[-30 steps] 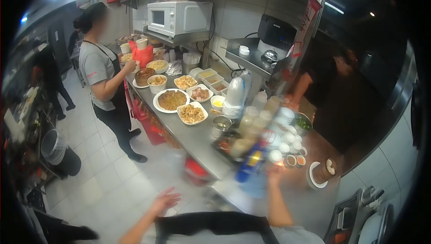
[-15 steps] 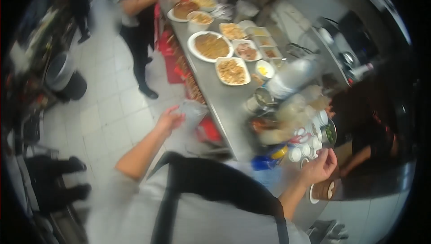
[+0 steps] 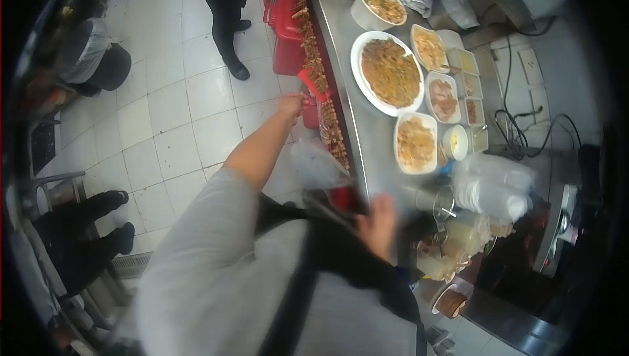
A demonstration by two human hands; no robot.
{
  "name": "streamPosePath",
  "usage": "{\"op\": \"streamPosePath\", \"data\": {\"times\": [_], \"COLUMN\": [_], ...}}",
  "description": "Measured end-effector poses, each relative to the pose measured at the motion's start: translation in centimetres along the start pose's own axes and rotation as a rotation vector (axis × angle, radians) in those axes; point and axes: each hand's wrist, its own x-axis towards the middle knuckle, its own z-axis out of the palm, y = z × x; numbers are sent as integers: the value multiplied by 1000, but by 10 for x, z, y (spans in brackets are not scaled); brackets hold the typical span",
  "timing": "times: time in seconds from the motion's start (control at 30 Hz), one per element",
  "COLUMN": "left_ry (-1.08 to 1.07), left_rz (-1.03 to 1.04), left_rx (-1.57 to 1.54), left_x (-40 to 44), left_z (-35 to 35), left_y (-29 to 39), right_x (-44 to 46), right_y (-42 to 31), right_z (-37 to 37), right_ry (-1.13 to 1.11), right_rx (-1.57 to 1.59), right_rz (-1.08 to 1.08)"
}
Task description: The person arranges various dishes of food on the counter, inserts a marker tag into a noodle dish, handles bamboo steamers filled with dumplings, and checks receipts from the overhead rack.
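Observation:
My left hand (image 3: 295, 105) reaches out to the table's left side with its fingers curled in, close to a bright red piece (image 3: 314, 85); what lies inside the fingers is hidden. Right by it runs a long row of brown stick-like pieces (image 3: 335, 133) along the table edge. A clear plastic bag (image 3: 318, 163) hangs below that hand, apart from it. My right hand (image 3: 379, 225) is blurred near the table's front edge, fingers stretched up and thumb apart, with nothing seen in it.
On the steel table (image 3: 367, 140) stand a white plate of brown food (image 3: 391, 74), a square bowl of shredded food (image 3: 416, 143), a bowl of pink slices (image 3: 443, 97) and stacked clear containers (image 3: 491, 186). A co-worker's legs (image 3: 226, 28) stand on the tiled floor.
My left hand has moved forward from beside the plastic bag to the row of brown pieces. My right hand has come left from the small white lids to my front. The view has shifted.

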Motion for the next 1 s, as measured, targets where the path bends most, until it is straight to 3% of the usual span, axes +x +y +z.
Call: {"op": "streamPosePath", "data": {"times": [0.13,0.27,0.37,0.43,0.57,0.67,1.0], "left_ry": [42,83,-11,-103,-60,-71,-82], "left_rz": [-2,67,75,29,-92,-173,83], "left_rx": [36,112,38,-74,-24,-153,77], "left_x": [56,104,137,115,170,171,197], "left_z": [3,7,12,22,22,25,-49], "left_y": [16,50,74,113,97,106,69], "right_x": [7,7,10,11,10,11,9], "right_y": [0,6,4,4,5,8,6], "right_z": [21,26,27,29,32,32,28], "right_ry": [-54,-9,-22,-6,1,0,-28], "right_rx": [-226,-221,-244,-258,-304,-313,-242], "right_rz": [106,60,79,74,61,33,130]}}
